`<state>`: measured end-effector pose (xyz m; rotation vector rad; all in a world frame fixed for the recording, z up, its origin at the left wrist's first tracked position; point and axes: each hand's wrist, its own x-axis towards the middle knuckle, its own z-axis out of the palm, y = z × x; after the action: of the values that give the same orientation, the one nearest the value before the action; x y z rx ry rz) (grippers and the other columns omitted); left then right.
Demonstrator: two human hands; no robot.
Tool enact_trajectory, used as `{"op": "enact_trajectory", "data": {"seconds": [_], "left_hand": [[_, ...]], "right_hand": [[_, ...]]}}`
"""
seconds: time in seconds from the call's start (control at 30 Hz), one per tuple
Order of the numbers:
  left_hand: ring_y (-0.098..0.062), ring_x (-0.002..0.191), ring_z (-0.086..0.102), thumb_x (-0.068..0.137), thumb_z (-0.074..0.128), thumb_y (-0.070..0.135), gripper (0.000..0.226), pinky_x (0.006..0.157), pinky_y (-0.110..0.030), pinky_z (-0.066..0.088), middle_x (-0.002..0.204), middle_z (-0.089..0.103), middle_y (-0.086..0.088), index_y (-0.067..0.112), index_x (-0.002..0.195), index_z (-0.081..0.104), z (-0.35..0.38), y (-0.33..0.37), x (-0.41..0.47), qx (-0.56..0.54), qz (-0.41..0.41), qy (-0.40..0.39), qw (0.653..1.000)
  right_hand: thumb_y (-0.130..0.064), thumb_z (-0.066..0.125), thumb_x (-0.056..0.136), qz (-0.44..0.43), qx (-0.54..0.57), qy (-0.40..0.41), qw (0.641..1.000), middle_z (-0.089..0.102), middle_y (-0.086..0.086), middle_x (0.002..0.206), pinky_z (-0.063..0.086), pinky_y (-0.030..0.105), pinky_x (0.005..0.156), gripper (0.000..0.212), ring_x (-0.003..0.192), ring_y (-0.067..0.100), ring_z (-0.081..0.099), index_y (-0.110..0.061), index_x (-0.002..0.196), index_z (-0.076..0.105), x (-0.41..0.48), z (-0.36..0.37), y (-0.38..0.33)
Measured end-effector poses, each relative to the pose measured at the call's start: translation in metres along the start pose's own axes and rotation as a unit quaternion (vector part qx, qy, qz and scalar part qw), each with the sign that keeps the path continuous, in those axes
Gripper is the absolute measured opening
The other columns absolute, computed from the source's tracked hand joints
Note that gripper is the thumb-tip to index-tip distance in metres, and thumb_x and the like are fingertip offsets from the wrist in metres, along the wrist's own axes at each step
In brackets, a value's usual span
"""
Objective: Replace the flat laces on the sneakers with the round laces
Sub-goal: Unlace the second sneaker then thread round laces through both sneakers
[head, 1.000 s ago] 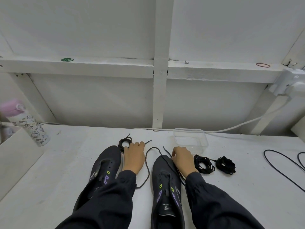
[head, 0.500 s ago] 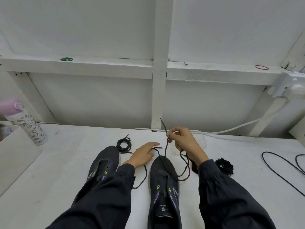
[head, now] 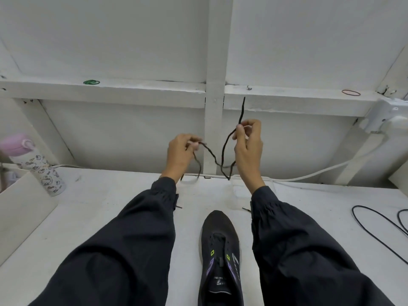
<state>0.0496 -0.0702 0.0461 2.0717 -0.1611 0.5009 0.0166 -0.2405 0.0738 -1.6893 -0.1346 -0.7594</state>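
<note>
A sneaker [head: 219,246] lies on the worktop [head: 110,202], midway along its front edge, toe toward the back. Above and behind it, the left hand [head: 180,154] and right hand [head: 248,149] hold a lace [head: 223,151] slung between them. A tub [head: 240,188] sits behind the sneaker near the back edge, a bottle [head: 37,166] by the back left corner, a cable [head: 379,230] at the right edge.

The left sleeve [head: 123,250], from seven o'clock, and the right sleeve [head: 298,250], from five o'clock, are loose dark fabric, each gathered into an elastic cuff [head: 164,188]; left hand [head: 180,154] and right hand [head: 248,146] are bare.
</note>
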Motion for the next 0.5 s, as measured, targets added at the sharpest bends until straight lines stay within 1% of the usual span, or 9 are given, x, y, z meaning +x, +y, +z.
{"op": "enact_trajectory", "data": {"seconds": [0.07, 0.1, 0.13, 0.2, 0.27, 0.33, 0.37, 0.43, 0.5], "left_hand": [[-0.008, 0.072, 0.068, 0.092, 0.057, -0.002, 0.026, 0.073, -0.019, 0.056, 0.097, 0.070, -0.001, 0.012, 0.110, 0.070, -0.007, 0.010, 0.003, -0.041, 0.009, 0.008, 0.999], [-0.006, 0.075, 0.069, 0.094, 0.054, -0.002, 0.030, 0.072, -0.019, 0.057, 0.096, 0.069, 0.001, 0.013, 0.116, 0.067, -0.009, 0.009, 0.001, -0.049, 0.008, 0.008, 0.999], [-0.006, 0.078, 0.069, 0.095, 0.052, -0.002, 0.034, 0.073, -0.018, 0.058, 0.096, 0.068, 0.003, 0.014, 0.122, 0.065, -0.011, 0.009, -0.003, -0.057, 0.008, 0.008, 0.998], [-0.012, 0.083, 0.070, 0.097, 0.047, -0.004, 0.037, 0.080, -0.020, 0.057, 0.095, 0.067, -0.001, 0.014, 0.125, 0.063, -0.013, 0.004, -0.015, -0.092, 0.003, 0.016, 0.996], [-0.018, 0.086, 0.071, 0.098, 0.042, -0.007, 0.038, 0.085, -0.027, 0.057, 0.092, 0.067, -0.006, 0.015, 0.121, 0.063, -0.015, 0.000, -0.032, -0.145, -0.013, 0.026, 0.989], [-0.014, 0.087, 0.070, 0.098, 0.040, -0.008, 0.037, 0.085, -0.026, 0.057, 0.090, 0.067, -0.004, 0.016, 0.117, 0.062, -0.016, -0.003, -0.056, -0.164, -0.028, 0.037, 0.985], [-0.012, 0.086, 0.069, 0.098, 0.040, -0.007, 0.036, 0.085, -0.024, 0.056, 0.088, 0.067, -0.003, 0.017, 0.116, 0.062, -0.016, -0.004, -0.071, -0.168, -0.037, 0.043, 0.984], [-0.008, 0.080, 0.065, 0.099, 0.041, -0.004, 0.033, 0.081, -0.022, 0.054, 0.084, 0.065, 0.003, 0.018, 0.109, 0.064, -0.015, -0.006, -0.099, -0.194, -0.067, 0.047, 0.978], [-0.006, 0.070, 0.055, 0.099, 0.042, -0.004, 0.031, 0.071, -0.022, 0.048, 0.077, 0.062, 0.012, 0.015, 0.100, 0.066, -0.013, -0.009, -0.124, -0.219, -0.103, 0.032, 0.970]], "right_hand": [[-0.022, 0.047, 0.100, -0.008, -0.019, -0.016, 1.000, 0.057, -0.009, 0.080, 0.046, 0.037, 0.061, 0.001, 0.063, 0.016, 0.056, -0.023, 0.101, 0.047, 0.001, 0.002, 0.002], [-0.022, 0.049, 0.100, -0.008, -0.028, -0.021, 0.999, 0.056, -0.009, 0.082, 0.046, 0.037, 0.063, 0.002, 0.067, 0.018, 0.058, -0.025, 0.099, 0.049, -0.002, 0.001, 0.004], [-0.021, 0.051, 0.099, -0.008, -0.032, -0.024, 0.999, 0.057, -0.007, 0.085, 0.046, 0.033, 0.064, 0.004, 0.072, 0.017, 0.058, -0.025, 0.098, 0.050, -0.006, 0.000, 0.008], [-0.018, 0.054, 0.098, 0.002, -0.021, -0.025, 0.999, 0.058, -0.001, 0.094, 0.043, 0.024, 0.068, 0.007, 0.082, 0.012, 0.056, -0.025, 0.097, 0.053, -0.018, -0.007, 0.016], [-0.013, 0.054, 0.098, 0.024, 0.000, -0.035, 0.999, 0.060, 0.002, 0.100, 0.043, 0.017, 0.070, 0.009, 0.086, 0.010, 0.056, -0.022, 0.098, 0.055, -0.032, -0.017, 0.022], [-0.009, 0.052, 0.099, 0.056, 0.049, -0.053, 0.996, 0.065, 0.003, 0.104, 0.047, 0.017, 0.077, 0.008, 0.090, 0.009, 0.061, -0.017, 0.099, 0.054, -0.047, -0.027, 0.022], [-0.006, 0.051, 0.099, 0.071, 0.080, -0.058, 0.993, 0.067, 0.005, 0.105, 0.049, 0.020, 0.082, 0.008, 0.094, 0.011, 0.064, -0.014, 0.099, 0.054, -0.054, -0.033, 0.021], [0.000, 0.050, 0.098, 0.094, 0.139, -0.060, 0.984, 0.070, 0.009, 0.099, 0.052, 0.027, 0.088, 0.007, 0.096, 0.018, 0.067, -0.006, 0.099, 0.053, -0.067, -0.045, 0.014], [0.005, 0.050, 0.096, 0.103, 0.175, -0.060, 0.977, 0.070, 0.011, 0.091, 0.053, 0.031, 0.089, 0.012, 0.092, 0.026, 0.068, -0.004, 0.101, 0.056, -0.081, -0.058, 0.007]]}}
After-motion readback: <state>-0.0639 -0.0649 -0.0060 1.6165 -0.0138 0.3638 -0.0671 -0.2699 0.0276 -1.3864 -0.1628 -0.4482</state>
